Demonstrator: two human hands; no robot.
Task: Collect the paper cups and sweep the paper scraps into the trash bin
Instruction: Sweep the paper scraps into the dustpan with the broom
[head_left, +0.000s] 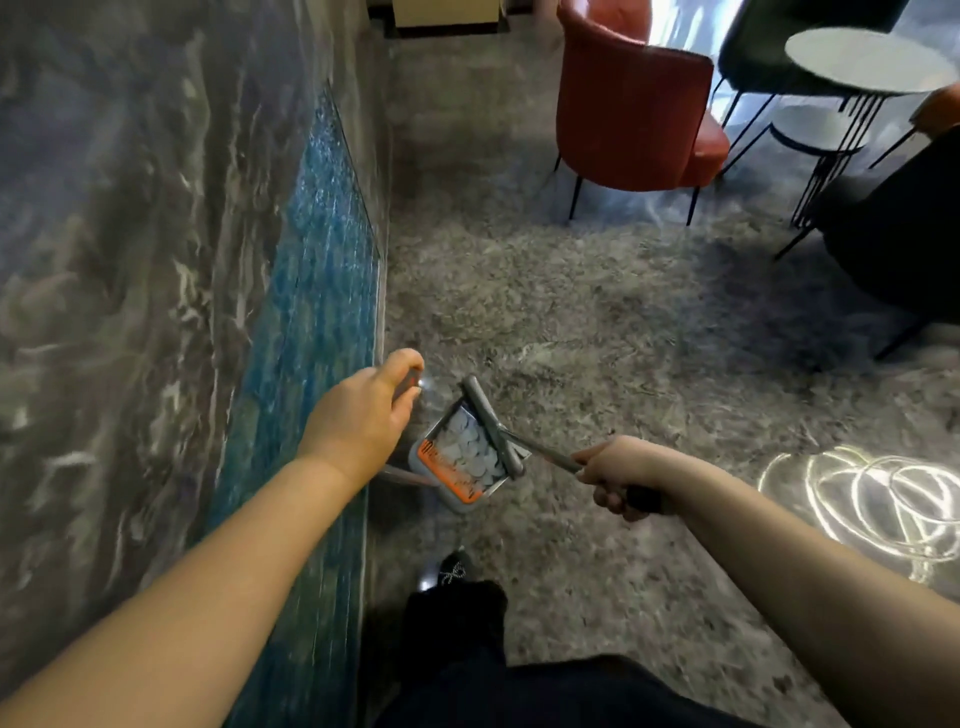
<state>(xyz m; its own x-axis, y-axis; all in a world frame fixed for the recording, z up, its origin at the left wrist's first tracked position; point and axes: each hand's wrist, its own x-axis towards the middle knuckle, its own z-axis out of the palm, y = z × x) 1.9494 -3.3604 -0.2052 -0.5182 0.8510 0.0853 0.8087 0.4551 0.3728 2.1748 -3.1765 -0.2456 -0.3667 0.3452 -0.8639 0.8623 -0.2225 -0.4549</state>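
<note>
Dustpan (460, 460) is my landmark: grey pan, orange comb strip along its near-left edge, sitting low over the speckled grey floor (597, 332) just in front of my dark shoe (453, 569). Inside it I see a heap of pale, whitish paper scraps (472, 449), rounded pieces piled together, filling most of the pan; too blurred to tell whether any are cups. My left hand (363, 415), up-left of the dustpan, is curled around the top of the dustpan's metal handle (410, 475), thumb over, fingers wrapped; the handle runs down under my wrist to the pan. My right hand (618, 475), to the right of the dustpan, is clamped on the broom's dark grip, with the thin metal broom shaft (540, 449) angling up-left to the grey broom head (493, 426), which lies along the dustpan's right edge, touching it. Left of the dustpan is the marble wall (130, 260) with a blue glittery panel (322, 270). Well beyond the dustpan is a red chair (634, 109); further right, a round white table (867, 62) and dark chairs. Right of the dustpan, past my right hand, bright looping light reflections (862, 509) on the floor.
</note>
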